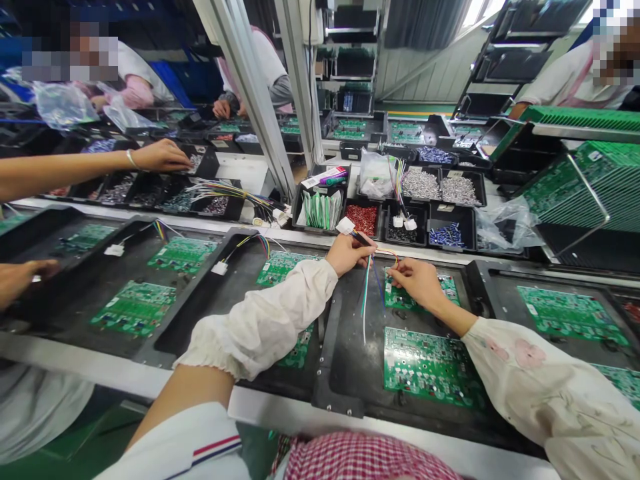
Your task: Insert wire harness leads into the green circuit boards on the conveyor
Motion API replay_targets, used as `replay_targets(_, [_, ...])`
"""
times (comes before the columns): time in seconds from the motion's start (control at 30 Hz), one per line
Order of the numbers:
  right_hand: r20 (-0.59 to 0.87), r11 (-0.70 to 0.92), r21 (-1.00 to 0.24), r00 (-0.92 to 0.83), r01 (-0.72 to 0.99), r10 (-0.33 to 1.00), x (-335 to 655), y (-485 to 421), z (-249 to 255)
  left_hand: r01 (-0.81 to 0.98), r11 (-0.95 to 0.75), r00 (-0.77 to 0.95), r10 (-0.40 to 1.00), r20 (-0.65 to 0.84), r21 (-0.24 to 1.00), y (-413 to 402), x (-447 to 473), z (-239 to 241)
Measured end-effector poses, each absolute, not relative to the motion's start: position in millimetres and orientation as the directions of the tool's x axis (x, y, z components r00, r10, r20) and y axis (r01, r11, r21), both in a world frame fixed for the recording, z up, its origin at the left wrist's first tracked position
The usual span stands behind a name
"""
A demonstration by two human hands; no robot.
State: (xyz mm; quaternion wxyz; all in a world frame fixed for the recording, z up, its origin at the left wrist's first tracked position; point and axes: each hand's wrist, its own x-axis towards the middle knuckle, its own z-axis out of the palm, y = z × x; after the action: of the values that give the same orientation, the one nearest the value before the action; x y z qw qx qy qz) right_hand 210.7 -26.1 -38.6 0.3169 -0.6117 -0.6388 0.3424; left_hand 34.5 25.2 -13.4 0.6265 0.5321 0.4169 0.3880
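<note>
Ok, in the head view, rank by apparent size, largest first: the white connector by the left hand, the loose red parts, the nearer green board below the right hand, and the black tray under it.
1. Black tray
2. Nearer green board
3. Loose red parts
4. White connector

2 metal posts (253, 87) stand left of a clear bag (377, 175).

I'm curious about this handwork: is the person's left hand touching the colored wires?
Touching. The head view shows the left hand gripping the colored wires, a white connector poking out above it and the wires hanging below.
</note>
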Motion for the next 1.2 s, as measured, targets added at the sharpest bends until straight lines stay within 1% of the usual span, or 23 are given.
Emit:
replay_targets(0.17, [0.008, 0.034, -0.781, -0.045, 0.624, 0.999, 208.7, -26.4, -38.8, -0.07, 0.13, 0.364, 0.927, -0.096, 0.989, 25.4, 34.3, -14.3])
replay_targets(0.33, [0.05, 0.081, -0.688, -0.064, 0.721, 0.997, 208.4, -25.2, -34.4, -0.08, 0.126, 0.357, 0.93, -0.09, 0.989, 25.5, 34.2, -15.0])
replay_targets(0.4, [0.026, 0.086, -0.649, -0.091, 0.756, 0.995, 210.3, -26.2, -28.5, -0.08, 0.122, 0.355, 0.931, -0.086, 0.989, 25.9, 34.5, -15.5])
replay_targets(0.43, [-0.016, 0.076, -0.639, -0.112, 0.766, 0.994, 211.4, -27.5, -25.1, -0.083, 0.122, 0.356, 0.931, -0.085, 0.989, 26.1, 34.8, -15.7])
replay_targets(0.5, [-0.155, 0.046, -0.676, -0.203, 0.735, 0.967, 212.7, -31.9, -18.8, -0.094, 0.128, 0.358, 0.929, -0.087, 0.987, 26.3, 35.8, -16.0])
replay_targets(0.57, [-0.283, -0.017, -0.793, -0.343, 0.609, 0.896, 211.6, -36.3, -15.5, -0.102, 0.141, 0.353, 0.931, -0.096, 0.985, 26.4, 36.9, -15.8])
replay_targets(0.6, [-0.293, -0.051, -0.848, -0.387, 0.528, 0.874, 210.3, -37.5, -15.3, -0.105, 0.146, 0.345, 0.933, -0.101, 0.984, 26.4, 37.4, -15.5])
replay_targets(0.63, [-0.26, -0.057, -0.883, -0.386, 0.466, 0.885, 208.9, -37.6, -15.9, -0.108, 0.15, 0.337, 0.935, -0.105, 0.983, 26.3, 37.8, -15.2])
replay_targets(0.67, [-0.198, -0.027, -0.893, -0.338, 0.449, 0.92, 207.5, -36.4, -17.2, -0.111, 0.153, 0.333, 0.937, -0.109, 0.982, 26.2, 38.2, -14.9])
replay_targets(0.7, [-0.117, 0.028, -0.874, -0.267, 0.484, 0.957, 206.5, -34.1, -18.8, -0.115, 0.157, 0.33, 0.937, -0.111, 0.981, 26.1, 38.4, -14.6])
replay_targets(0.73, [-0.027, 0.094, -0.825, -0.205, 0.557, 0.978, 206.1, -31.0, -20.6, -0.118, 0.16, 0.33, 0.937, -0.113, 0.98, 26.0, 38.6, -14.4])
replay_targets(0.8, [0.106, 0.2, -0.679, -0.176, 0.706, 0.979, 206.6, -24.4, -23.6, -0.117, 0.164, 0.337, 0.934, -0.116, 0.979, 25.8, 38.8, -14.0])
replay_targets(0.83, [0.132, 0.23, -0.622, -0.189, 0.748, 0.973, 207.3, -21.7, -24.9, -0.113, 0.163, 0.34, 0.933, -0.116, 0.98, 25.8, 38.9, -14.0])
replay_targets(0.9, [0.145, 0.253, -0.578, -0.208, 0.775, 0.967, 209.0, -18.7, -26.7, -0.103, 0.156, 0.34, 0.934, -0.113, 0.982, 26.1, 39.1, -14.4])
replay_targets(1.1, [0.175, 0.264, -0.549, -0.2, 0.793, 0.964, 211.4, -19.8, -29.4, -0.099, 0.116, 0.345, 0.935, -0.076, 0.988, 27.6, 38.5, -18.1])
replay_targets(1.2, [0.173, 0.259, -0.545, -0.196, 0.798, 0.965, 211.4, -19.3, -29.9, -0.092, 0.118, 0.346, 0.935, -0.079, 0.989, 27.8, 38.4, -18.8])
